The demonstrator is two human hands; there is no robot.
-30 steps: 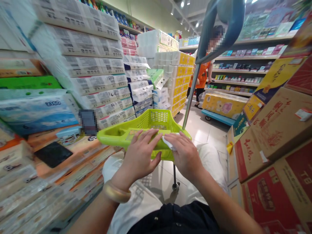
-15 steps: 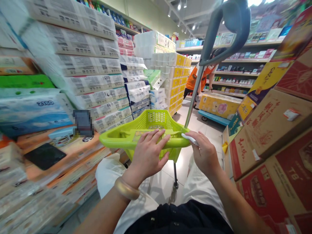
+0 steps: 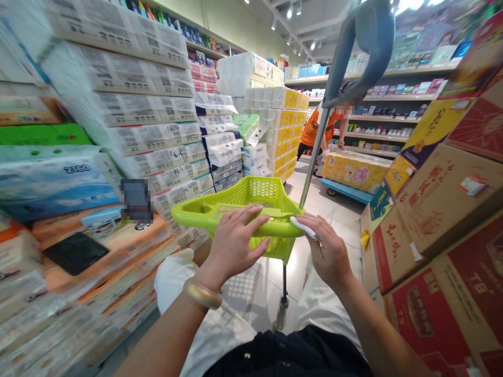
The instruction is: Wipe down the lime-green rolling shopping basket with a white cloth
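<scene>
Fingers of the left hand (image 3: 231,246) lie spread flat on the near rim of the green basket (image 3: 196,212), while the right hand (image 3: 328,251) pinches a white wipe (image 3: 302,228) against the rim's right end, tissue packs (image 3: 157,136) stacked left.

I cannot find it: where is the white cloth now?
In the head view, the white cloth is under the right hand, at the near right rim of the green basket.

Lime-green perforated basket (image 3: 204,213), white cloth (image 3: 303,228)

Wheeled basket (image 3: 251,201) on tiled floor (image 3: 334,209)
</scene>
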